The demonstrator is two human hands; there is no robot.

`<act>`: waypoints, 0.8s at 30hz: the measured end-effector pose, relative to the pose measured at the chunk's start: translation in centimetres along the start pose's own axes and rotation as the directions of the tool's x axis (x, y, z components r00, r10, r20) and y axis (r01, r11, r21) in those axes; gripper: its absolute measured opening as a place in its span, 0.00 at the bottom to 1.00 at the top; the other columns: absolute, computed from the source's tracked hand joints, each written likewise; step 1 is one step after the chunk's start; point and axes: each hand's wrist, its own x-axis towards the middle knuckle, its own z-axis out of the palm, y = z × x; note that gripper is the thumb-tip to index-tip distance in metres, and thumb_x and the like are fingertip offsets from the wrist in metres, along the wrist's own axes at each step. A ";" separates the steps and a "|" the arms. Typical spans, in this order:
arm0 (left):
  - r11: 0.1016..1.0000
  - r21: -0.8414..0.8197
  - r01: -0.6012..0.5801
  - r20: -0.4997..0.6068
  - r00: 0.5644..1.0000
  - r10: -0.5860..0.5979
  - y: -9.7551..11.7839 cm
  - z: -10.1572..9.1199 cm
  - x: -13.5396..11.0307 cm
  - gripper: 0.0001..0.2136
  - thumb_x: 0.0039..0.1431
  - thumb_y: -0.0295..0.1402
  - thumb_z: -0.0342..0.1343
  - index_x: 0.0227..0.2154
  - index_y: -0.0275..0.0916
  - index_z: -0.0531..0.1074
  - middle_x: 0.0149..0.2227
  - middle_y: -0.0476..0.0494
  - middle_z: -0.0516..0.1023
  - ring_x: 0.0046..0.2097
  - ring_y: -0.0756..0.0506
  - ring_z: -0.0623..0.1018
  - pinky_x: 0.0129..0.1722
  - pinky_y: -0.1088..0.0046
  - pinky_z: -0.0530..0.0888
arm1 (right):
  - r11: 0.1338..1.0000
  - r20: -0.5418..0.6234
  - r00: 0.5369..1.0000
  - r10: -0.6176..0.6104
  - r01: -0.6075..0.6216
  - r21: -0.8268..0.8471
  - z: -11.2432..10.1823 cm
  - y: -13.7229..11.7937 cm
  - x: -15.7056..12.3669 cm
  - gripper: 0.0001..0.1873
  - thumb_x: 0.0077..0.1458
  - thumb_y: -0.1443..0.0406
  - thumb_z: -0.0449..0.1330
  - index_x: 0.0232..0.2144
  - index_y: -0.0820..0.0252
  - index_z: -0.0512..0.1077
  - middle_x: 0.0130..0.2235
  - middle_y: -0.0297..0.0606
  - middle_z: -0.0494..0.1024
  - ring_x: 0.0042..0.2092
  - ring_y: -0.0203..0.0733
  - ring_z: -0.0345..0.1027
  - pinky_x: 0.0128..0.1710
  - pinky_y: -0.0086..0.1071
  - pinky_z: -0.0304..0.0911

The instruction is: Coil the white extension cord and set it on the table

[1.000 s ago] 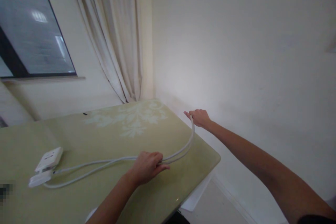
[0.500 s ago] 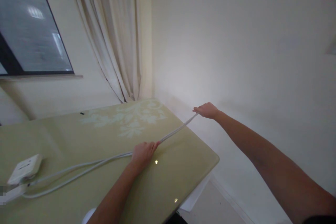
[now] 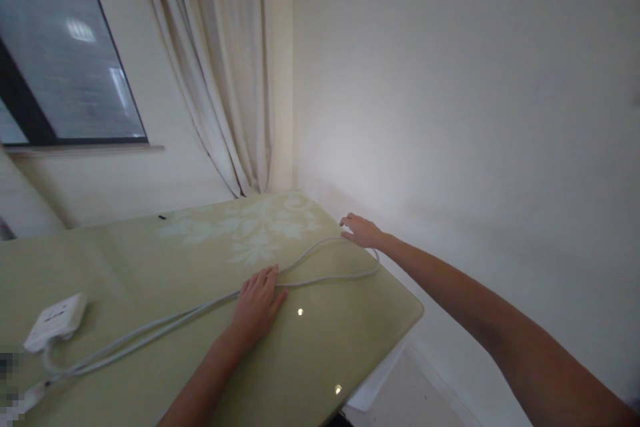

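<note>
My left hand (image 3: 257, 303) lies flat across the white cord (image 3: 213, 304) on the table (image 3: 350, 333), my right hand (image 3: 364, 231) is close by it, and both grips are apart.

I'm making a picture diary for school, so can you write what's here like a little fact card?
Left hand: lying over the cord on the table, fingers outstretched
Right hand: open, over the cord's loop near the table's edge; touching or not, can't tell
Cord: white, doubled left of the left hand, looped beyond it
Socket block: white, dark slots, at the left
Table: greenish, pale leafy pattern
Behind: window, curtain
</note>
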 end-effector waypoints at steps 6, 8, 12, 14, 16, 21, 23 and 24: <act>0.942 0.193 0.274 -0.068 0.962 -0.266 -8.1 -4.3 -6.1 0.24 0.70 0.31 0.37 0.62 0.36 0.70 0.64 0.30 0.72 0.63 0.34 0.71 0.62 0.49 0.64 | 0.875 -0.121 0.886 -0.447 0.462 0.147 4.9 -10.9 -2.4 0.34 0.63 0.49 0.61 0.65 0.56 0.65 0.64 0.49 0.70 0.64 0.51 0.64 0.64 0.43 0.58; 0.872 0.253 0.419 -0.103 0.908 -0.406 -11.4 -5.8 -8.1 0.24 0.70 0.35 0.37 0.60 0.36 0.71 0.63 0.30 0.72 0.63 0.31 0.70 0.62 0.44 0.62 | 0.839 -0.109 0.857 -0.504 0.516 0.174 6.3 -14.0 -2.6 0.42 0.61 0.44 0.61 0.68 0.60 0.61 0.67 0.53 0.66 0.65 0.56 0.62 0.64 0.46 0.57; 0.789 0.173 0.589 -0.005 0.802 -0.598 -15.7 -7.1 -10.8 0.28 0.67 0.51 0.39 0.57 0.40 0.74 0.61 0.31 0.73 0.59 0.27 0.73 0.56 0.42 0.68 | 0.834 -0.058 0.842 -0.537 0.540 0.110 7.9 -17.4 -1.5 0.29 0.66 0.48 0.57 0.59 0.61 0.70 0.57 0.51 0.76 0.56 0.52 0.70 0.56 0.43 0.64; 0.807 0.123 0.578 0.024 0.811 -0.585 -16.5 -7.3 -11.1 0.27 0.67 0.50 0.40 0.56 0.40 0.74 0.60 0.32 0.73 0.58 0.29 0.74 0.55 0.46 0.70 | 0.838 -0.040 0.838 -0.544 0.545 0.023 8.4 -17.8 -0.6 0.20 0.69 0.52 0.56 0.51 0.60 0.74 0.50 0.47 0.78 0.51 0.49 0.72 0.52 0.41 0.66; 0.839 0.107 0.533 0.020 0.843 -0.538 -16.5 -7.5 -10.9 0.25 0.68 0.46 0.39 0.53 0.40 0.76 0.57 0.32 0.76 0.56 0.31 0.75 0.55 0.48 0.70 | 0.842 -0.026 0.842 -0.538 0.537 -0.045 8.6 -17.5 0.2 0.15 0.70 0.56 0.55 0.48 0.60 0.74 0.48 0.47 0.78 0.49 0.49 0.72 0.50 0.40 0.66; 0.876 0.203 0.438 -0.065 0.899 -0.434 -15.7 -7.9 -9.7 0.21 0.67 0.29 0.40 0.51 0.37 0.77 0.49 0.33 0.80 0.52 0.34 0.78 0.54 0.54 0.70 | 0.958 0.019 0.958 -0.285 0.286 -0.036 8.3 -15.6 1.2 0.13 0.70 0.61 0.54 0.50 0.59 0.73 0.50 0.50 0.78 0.53 0.52 0.70 0.50 0.41 0.66; 0.862 0.249 0.441 -0.088 0.897 -0.433 -15.5 -7.9 -9.4 0.22 0.64 0.23 0.41 0.52 0.36 0.77 0.50 0.33 0.79 0.52 0.35 0.78 0.52 0.57 0.71 | 0.981 0.026 0.981 -0.192 0.193 -0.025 7.9 -15.1 1.3 0.13 0.70 0.62 0.54 0.51 0.61 0.73 0.51 0.52 0.77 0.53 0.54 0.70 0.49 0.43 0.66; 0.860 0.264 0.438 -0.096 0.899 -0.428 -15.5 -7.9 -9.4 0.23 0.63 0.21 0.41 0.52 0.36 0.77 0.50 0.33 0.79 0.53 0.35 0.78 0.52 0.58 0.70 | 0.986 0.024 0.986 -0.166 0.167 -0.023 7.7 -15.0 1.3 0.14 0.69 0.62 0.54 0.51 0.62 0.73 0.51 0.54 0.77 0.54 0.56 0.70 0.49 0.44 0.67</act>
